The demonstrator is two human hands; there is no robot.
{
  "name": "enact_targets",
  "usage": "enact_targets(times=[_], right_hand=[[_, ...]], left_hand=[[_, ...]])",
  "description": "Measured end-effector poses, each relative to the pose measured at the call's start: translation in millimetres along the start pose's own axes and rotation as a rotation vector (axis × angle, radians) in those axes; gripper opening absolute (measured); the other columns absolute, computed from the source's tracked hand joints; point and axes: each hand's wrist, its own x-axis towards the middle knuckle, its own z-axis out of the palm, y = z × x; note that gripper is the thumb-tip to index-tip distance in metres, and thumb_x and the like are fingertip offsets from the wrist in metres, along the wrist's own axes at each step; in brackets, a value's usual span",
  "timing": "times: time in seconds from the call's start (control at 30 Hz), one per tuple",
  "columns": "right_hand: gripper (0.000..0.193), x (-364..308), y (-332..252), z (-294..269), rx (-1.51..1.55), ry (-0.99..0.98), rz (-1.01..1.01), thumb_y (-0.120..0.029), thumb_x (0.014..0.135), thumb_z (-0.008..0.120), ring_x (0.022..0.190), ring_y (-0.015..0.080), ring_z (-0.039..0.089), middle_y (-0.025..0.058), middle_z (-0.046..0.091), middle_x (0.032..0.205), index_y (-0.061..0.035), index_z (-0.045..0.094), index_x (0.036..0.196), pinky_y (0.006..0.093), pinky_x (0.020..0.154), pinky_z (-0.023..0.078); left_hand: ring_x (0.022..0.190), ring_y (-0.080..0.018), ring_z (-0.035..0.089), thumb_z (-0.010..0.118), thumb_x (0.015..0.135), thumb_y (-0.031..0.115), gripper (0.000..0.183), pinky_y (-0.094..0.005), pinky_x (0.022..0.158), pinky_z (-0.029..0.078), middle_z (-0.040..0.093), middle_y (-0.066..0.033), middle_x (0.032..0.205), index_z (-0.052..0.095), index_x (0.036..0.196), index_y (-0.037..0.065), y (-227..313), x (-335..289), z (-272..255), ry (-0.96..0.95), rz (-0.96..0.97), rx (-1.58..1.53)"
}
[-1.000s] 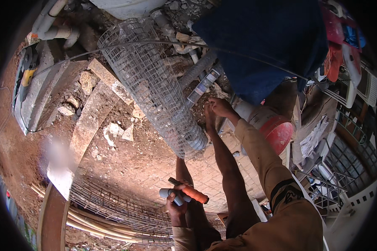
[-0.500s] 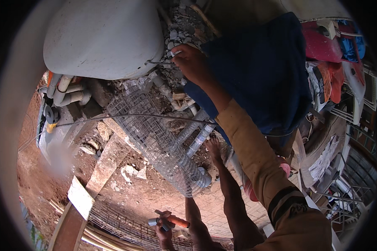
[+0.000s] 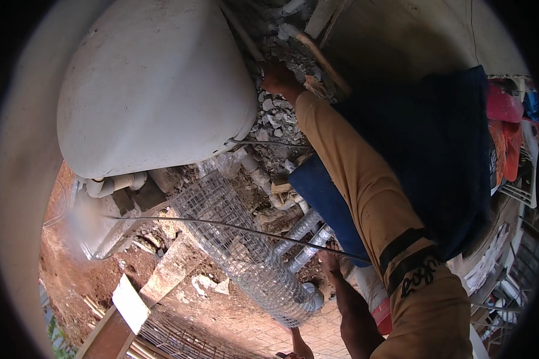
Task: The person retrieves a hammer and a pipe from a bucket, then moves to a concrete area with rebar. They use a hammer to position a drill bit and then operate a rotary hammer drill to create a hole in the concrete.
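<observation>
- In the head view, grey rubble (image 3: 273, 119), angular and rough, is seen between a smooth, rounded white tank (image 3: 156, 84) and dark blue cloth (image 3: 437, 149).
- The right hand (image 3: 278, 79) is lowered to it; whether anything is gripped by the shadowed fingers cannot be told.
- The left hand's grip cannot be told.
- Wire mesh (image 3: 263, 281) is rolled tubular.

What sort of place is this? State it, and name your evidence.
Most likely a small building or renovation site: there is a roll of wire mesh, broken rubble beside a big pale rounded container, and a lattice of steel bars.
</observation>
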Motion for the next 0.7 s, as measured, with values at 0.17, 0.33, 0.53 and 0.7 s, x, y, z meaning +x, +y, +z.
enact_targets(times=[0.17, 0.33, 0.53, 0.7], right_hand=[[0.065, 27.8, 7.1, 32.9, -0.079, 0.047, -0.008, -0.02, 0.084, 0.068, 0.124, 0.0418, 0.06, 0.0204, 0.06, 0.135, -0.0191, 0.053, 0.148, 0.0514, 0.101, 0.053], [0.047, 32.9, 57.6, 50.0, -0.079, 0.298, -0.132, -0.022, 0.083, 0.073, 0.102, 0.0404, 0.069, 0.0169, 0.072, 0.108, -0.016, 0.068, 0.129, 0.0492, 0.093, 0.057], [0.035, -2.1, 34.0, 35.3, 0.134, 0.346, -0.049, -0.022, 0.076, 0.079, 0.1, 0.0372, 0.07, 0.0205, 0.068, 0.104, -0.005, 0.073, 0.106, 0.044, 0.089, 0.058], [0.044, -49.1, -30.7, -43.6, 0.831, -0.616, 0.394, -0.017, 0.071, 0.082, 0.103, 0.0233, 0.066, 0.0125, 0.064, 0.105, -0.0014, 0.065, 0.109, 0.0425, 0.08, 0.061]], left_hand=[[0.102, -0.0207, 0.065, 0.07, 0.084, 0.034, 0.045, -0.0347, 0.087, 0.049, 0.07, -0.0088, 0.115, 0.074, 0.114, 0.001, 9.3, 22.5, 7.8, -0.002, -0.021, 0.028], [0.101, -0.0196, 0.065, 0.072, 0.083, 0.032, 0.043, -0.0338, 0.086, 0.049, 0.07, -0.0078, 0.114, 0.074, 0.113, 0.001, 13.2, 28.9, 16.4, -0.033, -0.046, 0.061], [0.099, -0.0182, 0.065, 0.074, 0.082, 0.029, 0.041, -0.0327, 0.084, 0.049, 0.07, -0.0066, 0.112, 0.074, 0.113, 0.001, 17.2, 10.4, 27.7, -0.039, -0.044, 0.108], [0.098, -0.017, 0.065, 0.075, 0.081, 0.026, 0.04, -0.0318, 0.083, 0.049, 0.071, -0.0057, 0.111, 0.074, 0.113, 0.001, 19.9, -23.6, 34.1, -0.012, -0.021, 0.131]])
